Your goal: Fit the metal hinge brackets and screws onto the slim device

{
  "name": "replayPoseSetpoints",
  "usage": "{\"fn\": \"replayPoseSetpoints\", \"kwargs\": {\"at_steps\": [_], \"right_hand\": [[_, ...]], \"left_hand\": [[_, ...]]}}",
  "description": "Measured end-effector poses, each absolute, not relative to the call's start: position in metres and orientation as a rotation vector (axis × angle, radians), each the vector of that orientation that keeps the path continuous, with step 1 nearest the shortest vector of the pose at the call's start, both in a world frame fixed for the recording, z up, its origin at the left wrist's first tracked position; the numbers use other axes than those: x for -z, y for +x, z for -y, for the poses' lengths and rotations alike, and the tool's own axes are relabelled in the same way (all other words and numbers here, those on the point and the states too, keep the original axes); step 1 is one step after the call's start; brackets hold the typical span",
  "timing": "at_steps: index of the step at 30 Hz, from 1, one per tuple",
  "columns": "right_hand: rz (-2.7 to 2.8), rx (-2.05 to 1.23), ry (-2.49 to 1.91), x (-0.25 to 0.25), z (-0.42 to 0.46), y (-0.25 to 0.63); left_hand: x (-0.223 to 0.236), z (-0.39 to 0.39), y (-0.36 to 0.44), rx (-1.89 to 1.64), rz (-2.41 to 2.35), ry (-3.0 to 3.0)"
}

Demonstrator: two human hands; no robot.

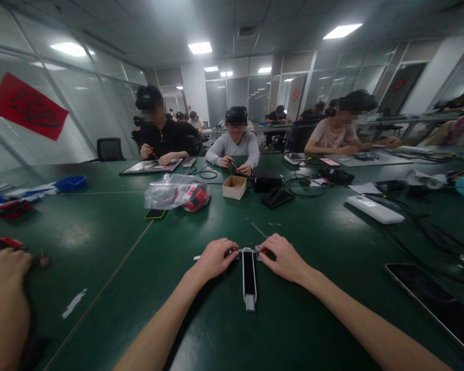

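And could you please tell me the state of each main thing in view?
Black-and-white strip, lying flat
Left hand, fingers curled beside the strip's far end
Right hand, likewise, opposite side
Small box, open-topped
Clear plastic bag, crumpled
Green-edged phone, partly covered by the bag
Large phone, screen dark

I had a green table [201,330] on my feed — on it lay a narrow black-and-white device [249,275] up front, a white scrap [75,304] left, clear plastic bag [160,191] and small open box [234,192] further back, white slab [375,209] and dark phone [433,304] right.
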State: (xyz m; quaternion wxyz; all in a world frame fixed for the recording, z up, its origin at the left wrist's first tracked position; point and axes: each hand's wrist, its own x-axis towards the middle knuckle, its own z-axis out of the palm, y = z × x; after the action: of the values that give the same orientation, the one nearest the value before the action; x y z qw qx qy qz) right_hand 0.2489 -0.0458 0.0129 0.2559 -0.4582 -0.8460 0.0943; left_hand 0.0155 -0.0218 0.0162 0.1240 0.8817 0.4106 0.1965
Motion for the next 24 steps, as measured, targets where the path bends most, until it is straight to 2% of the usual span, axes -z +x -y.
{"fn": "replayPoseSetpoints", "kwargs": {"at_steps": [24], "right_hand": [[2.293,-0.324,-1.214,-0.0123,0.0457,0.2492]], "left_hand": [[-0.0144,0.023,0.0181,-0.581,-1.284,2.53]]}}
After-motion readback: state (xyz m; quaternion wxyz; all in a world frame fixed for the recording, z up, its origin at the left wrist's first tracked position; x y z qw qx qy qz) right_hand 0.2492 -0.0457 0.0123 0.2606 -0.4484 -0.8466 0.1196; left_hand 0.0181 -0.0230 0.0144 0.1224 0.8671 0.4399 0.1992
